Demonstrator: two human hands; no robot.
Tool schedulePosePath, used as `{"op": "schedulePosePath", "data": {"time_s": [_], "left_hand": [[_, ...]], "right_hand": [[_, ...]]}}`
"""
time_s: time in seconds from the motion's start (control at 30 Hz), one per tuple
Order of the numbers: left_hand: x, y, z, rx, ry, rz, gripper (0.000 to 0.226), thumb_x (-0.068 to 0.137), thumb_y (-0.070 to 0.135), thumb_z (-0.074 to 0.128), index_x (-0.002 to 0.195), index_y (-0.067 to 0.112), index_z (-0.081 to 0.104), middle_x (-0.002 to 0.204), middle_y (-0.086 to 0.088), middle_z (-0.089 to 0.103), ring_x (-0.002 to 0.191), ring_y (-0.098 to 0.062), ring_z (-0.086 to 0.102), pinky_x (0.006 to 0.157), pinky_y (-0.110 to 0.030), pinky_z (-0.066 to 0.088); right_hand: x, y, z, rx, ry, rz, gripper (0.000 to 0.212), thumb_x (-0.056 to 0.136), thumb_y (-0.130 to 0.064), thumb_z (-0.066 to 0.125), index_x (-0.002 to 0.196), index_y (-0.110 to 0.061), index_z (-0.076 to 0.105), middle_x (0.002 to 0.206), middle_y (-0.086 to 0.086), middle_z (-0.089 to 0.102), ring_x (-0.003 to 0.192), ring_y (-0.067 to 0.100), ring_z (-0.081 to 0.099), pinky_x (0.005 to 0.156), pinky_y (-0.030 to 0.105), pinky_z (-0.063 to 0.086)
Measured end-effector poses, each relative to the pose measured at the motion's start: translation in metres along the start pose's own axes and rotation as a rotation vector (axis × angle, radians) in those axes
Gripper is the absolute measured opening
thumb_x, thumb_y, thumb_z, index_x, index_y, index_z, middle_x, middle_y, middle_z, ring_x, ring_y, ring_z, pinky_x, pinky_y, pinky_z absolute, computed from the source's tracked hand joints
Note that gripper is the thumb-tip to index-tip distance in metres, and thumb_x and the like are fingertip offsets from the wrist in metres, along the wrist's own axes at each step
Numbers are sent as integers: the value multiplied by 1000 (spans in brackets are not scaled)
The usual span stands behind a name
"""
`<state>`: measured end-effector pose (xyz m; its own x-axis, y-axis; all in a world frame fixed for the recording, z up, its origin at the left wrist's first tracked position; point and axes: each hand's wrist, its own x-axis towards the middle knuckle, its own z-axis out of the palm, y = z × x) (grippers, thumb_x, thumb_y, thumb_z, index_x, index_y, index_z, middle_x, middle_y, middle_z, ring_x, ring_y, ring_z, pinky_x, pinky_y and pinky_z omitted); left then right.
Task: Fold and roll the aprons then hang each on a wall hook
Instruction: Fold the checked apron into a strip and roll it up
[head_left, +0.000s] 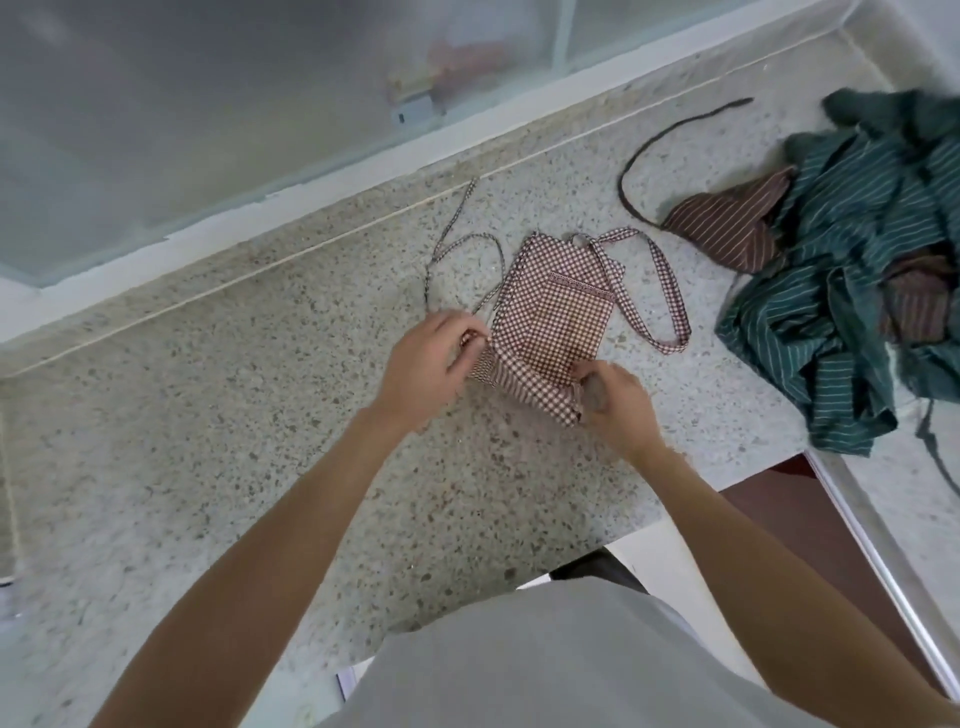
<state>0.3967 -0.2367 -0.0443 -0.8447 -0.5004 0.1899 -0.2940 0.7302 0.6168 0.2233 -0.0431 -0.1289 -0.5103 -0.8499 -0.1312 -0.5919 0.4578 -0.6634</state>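
- Checked apron (558, 312), brown & white, lies folded into a narrow panel on the speckled stone counter (208, 441), roughly mid-frame.
- Near end of it is turned up into a roll/fold (524, 389) – both hands are on that end.
- Left hand (431, 364): fingers curled, pinching the roll's left edge, thumb tucked on the fabric.
- Right hand (613, 405): fingers bent over the roll's right corner, gripping cloth. Bit blurred, so exact finger placement can't be read.
- Pocket w/ a trimmed top edge (579, 283) faces up on the flat part of the panel.
- Thin checked tie (467, 244) snakes off to the left of the apron, toward the counter's back edge.
- Wider checked strap (670, 291) loops out to the right, lying flat on the stone.
- Further right: heap of striped aprons – green w/ pale stripes (841, 291) on top, brown striped one (727, 228) poking out on the heap's left side. Well apart from the checked one.
- Dark strap (654, 150) curls from that heap across the counter toward the back.
- Behind the counter: frosted glass panel (208, 104) in a white frame.
- Person's grey top (545, 660) fills the bottom of view; both forearms bare.
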Motion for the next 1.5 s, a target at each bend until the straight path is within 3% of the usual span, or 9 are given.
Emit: {"op": "schedulePosePath", "data": {"time_s": [0.07,0.13,0.27,0.4,0.7,0.9,1.1,1.33,1.5], "left_hand": [[44,1,0,-59,-6,-74,18,92,22,53,101,11,64,100,0,67,85,-16,63,74,-29,53],[76,-2,5,-103,-33,-149,15,92,20,56,103,14,64,102,4,67,91,-12,63,79,-26,51],[137,-15,32,-103,-170,-229,17,92,24,56,106,18,64,105,6,67,97,-12,61,81,-21,45],[168,-29,64,-45,-358,-290,21,94,20,53,110,11,63,114,-3,65,106,-17,58,84,-20,37],[177,-61,93,49,-365,-214,14,93,15,53,102,11,63,100,-1,68,87,-16,62,72,-20,36],[174,-62,95,77,-343,-184,16,94,17,52,104,11,63,99,-2,68,79,-13,57,70,-22,37],[178,-66,103,52,-312,-199,15,93,20,52,101,13,63,106,-1,66,96,-18,58,77,-23,37],[178,-69,106,28,-249,-254,14,92,18,55,101,13,64,103,0,66,92,-13,57,77,-20,38],[157,-59,98,106,-158,-106,27,91,22,56,116,12,57,125,-6,54,119,-22,44,99,-27,32]], "right_hand": [[6,-4,-3,100,116,61,18,84,-12,66,101,-11,62,88,-4,66,78,14,60,69,10,41],[8,-9,-3,193,178,176,10,90,-14,60,98,-9,63,80,-8,64,69,6,56,58,4,34],[20,-6,-10,237,185,355,18,90,-17,58,104,-7,63,106,-3,61,94,13,59,71,20,42],[29,9,-17,176,91,355,21,89,-16,58,106,-9,68,132,-6,48,109,7,49,84,19,38],[95,44,-61,-418,50,235,41,94,-23,44,135,-26,48,108,11,54,95,29,56,77,38,47],[151,61,-81,-25,114,415,42,95,-16,43,137,-18,44,124,14,57,97,27,57,78,28,42],[133,36,-55,-38,107,233,40,93,-34,54,128,-15,50,113,3,57,94,16,54,79,30,47],[147,32,-46,-233,135,403,32,92,-35,55,117,-16,50,102,4,65,84,24,63,62,29,46],[140,26,-44,-193,228,375,31,95,-34,49,118,-13,50,102,6,65,86,24,62,64,31,47]]}}
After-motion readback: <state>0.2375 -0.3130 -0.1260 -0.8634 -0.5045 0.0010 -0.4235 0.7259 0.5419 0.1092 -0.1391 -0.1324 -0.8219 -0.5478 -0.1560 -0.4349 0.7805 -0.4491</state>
